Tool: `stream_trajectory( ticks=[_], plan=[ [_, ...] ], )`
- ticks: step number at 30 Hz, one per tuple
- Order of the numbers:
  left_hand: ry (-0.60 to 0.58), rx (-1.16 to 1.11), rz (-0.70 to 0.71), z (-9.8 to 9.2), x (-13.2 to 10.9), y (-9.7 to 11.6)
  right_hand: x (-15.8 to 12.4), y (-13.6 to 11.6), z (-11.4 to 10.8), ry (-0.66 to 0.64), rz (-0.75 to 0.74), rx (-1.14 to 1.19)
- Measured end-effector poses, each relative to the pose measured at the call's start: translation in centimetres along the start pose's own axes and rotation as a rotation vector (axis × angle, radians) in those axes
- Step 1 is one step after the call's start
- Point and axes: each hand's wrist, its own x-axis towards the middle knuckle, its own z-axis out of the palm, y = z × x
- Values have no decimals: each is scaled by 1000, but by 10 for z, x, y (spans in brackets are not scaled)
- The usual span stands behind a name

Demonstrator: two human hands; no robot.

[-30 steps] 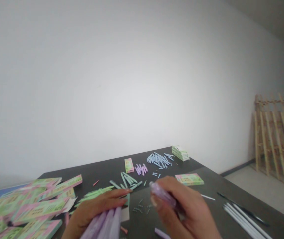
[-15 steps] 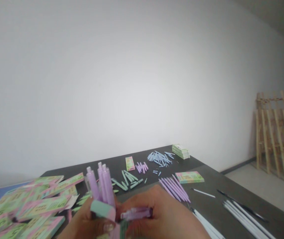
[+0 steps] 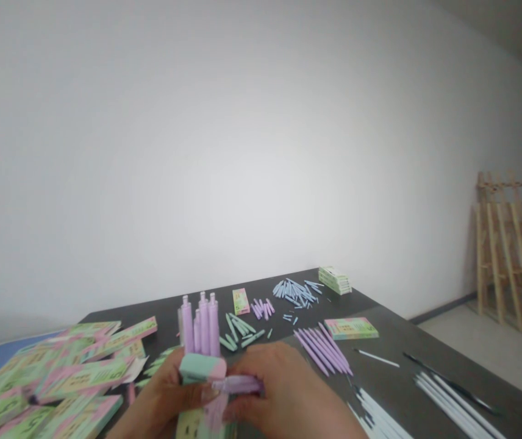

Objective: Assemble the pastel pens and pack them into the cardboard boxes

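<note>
My left hand [image 3: 167,393] is closed around a small pink, green and yellow pen box [image 3: 192,421], held upright with its rounded mint-and-pink flap [image 3: 202,367] folded towards me. Several purple pens [image 3: 203,326] stand up out of the box top, their clear-tipped ends upward. My right hand [image 3: 288,390] is closed at the box's right side. Between its thumb and fingers lies another purple pen [image 3: 243,384], sideways, its clear end pointing left at the box near my left thumb.
Flat pen boxes [image 3: 82,378] pile up at left. Green barrels [image 3: 240,326], short purple parts [image 3: 263,308] and blue parts [image 3: 295,291] lie farther back. Purple barrels [image 3: 322,347], a box [image 3: 351,328] and white refills [image 3: 380,414] are at right. Stacked boxes [image 3: 334,279] sit at the far corner.
The box and its pens have shifted right and turned more upright. The purple pen in my right hand has moved slightly left, and more of the box front shows.
</note>
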Motion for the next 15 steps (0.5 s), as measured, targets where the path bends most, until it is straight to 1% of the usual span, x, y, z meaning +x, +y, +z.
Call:
stream_trajectory(
  ticks=[2, 4, 6, 8, 12, 13, 15],
  plan=[
    [-84, 85, -11, 0, 3, -1, -1, 6, 1, -36, 58, -33],
    [-138, 160, -26, 1, 4, 0, -2, 11, 0, -107, 105, -62],
    [-168, 204, -42, 1, 4, 1, -1, 14, 0, -211, 118, -84],
    [-174, 208, -56, 0, 4, 0, 1, 15, 0, -295, 114, -110],
    [-154, 89, -94, -6, 6, -8, 6, 10, 4, -341, 113, -172],
    [-140, 41, -99, -7, 7, -10, 7, 9, 5, -343, 102, -165],
    [-116, -61, -104, -8, 8, -11, 10, 7, 7, -381, 97, -75]
  ],
)
